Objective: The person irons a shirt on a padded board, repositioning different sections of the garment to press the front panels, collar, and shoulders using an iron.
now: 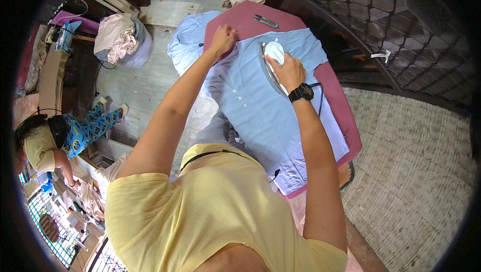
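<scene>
maroon ironing board (345, 116) running from 12 o'clock down toward 5 o'clock, long axis slanting away from the body. spread over it, a pale blue shirt (260, 111), button row up, collar end far at 12 o'clock, hem hanging off the near end; long axis of the shirt matching the board's. more blue cloth (188, 39) draped off the far left edge at 11 o'clock. at 10 o'clock on the floor, a heap of cream cloth (117, 36) in a bag. at 9 o'clock, another person (50, 141) in a yellow top and patterned trousers, seated low, well apart.

on the shirt's upper part, an iron (274, 59) with a white body, nose pointing to 12 o'clock, lying along the shirt's length. right hand (288, 71) closed round the iron's handle from the near side, black watch (301, 92) on the wrist, cord trailing to 3 o'clock. left hand (223, 39) at 11 o'clock from the iron, fingers curled, pinching the shirt's shoulder edge and holding it taut against the board; gap of flat cloth between the two hands. right hand the nearer to the iron; left the nearer to the collar. small snips (265, 20) on the bare board at 12 o'clock, beyond both hands.
</scene>
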A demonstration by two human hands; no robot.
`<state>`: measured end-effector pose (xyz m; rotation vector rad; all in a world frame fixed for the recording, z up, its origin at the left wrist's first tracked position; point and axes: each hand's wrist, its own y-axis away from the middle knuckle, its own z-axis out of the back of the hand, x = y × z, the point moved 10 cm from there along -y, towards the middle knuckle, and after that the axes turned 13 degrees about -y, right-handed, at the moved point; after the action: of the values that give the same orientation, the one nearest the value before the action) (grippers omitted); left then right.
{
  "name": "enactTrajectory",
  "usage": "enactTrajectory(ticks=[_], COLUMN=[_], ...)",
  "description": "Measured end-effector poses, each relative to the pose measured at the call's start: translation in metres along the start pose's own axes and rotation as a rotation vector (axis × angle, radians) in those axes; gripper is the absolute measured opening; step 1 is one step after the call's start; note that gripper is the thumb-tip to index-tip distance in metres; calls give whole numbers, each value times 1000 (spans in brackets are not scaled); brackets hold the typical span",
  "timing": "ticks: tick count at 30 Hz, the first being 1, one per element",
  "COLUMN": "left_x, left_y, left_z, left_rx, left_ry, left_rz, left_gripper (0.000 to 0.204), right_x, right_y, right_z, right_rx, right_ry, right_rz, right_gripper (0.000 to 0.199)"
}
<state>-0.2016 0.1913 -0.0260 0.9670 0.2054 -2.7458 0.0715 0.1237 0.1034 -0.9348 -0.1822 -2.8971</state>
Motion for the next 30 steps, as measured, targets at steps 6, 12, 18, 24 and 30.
enactTrajectory(ticks=[6,12,18,24,30], left_x=[-48,-10,5,24,10], left_y=[18,18,8,-5,-3], left_z=[-18,-12,-8,-19,-13], left_rx=[205,119,250,260,348], left_ry=[-144,109,-10,129,-3], left_rz=[-328,-5,109,-19,-36], left_gripper=[28,36,33,25,20], right_x=[17,30,31,42,42], right_y=[-17,-16,-35,-54,-35], right_z=[-2,-14,-15,-25,-40], right_rx=[1,71,-5,13,157], right_ry=[25,34,-21,-67,-93], right_rz=[51,144,89,51,76], right_gripper=[69,66,64,65,64])
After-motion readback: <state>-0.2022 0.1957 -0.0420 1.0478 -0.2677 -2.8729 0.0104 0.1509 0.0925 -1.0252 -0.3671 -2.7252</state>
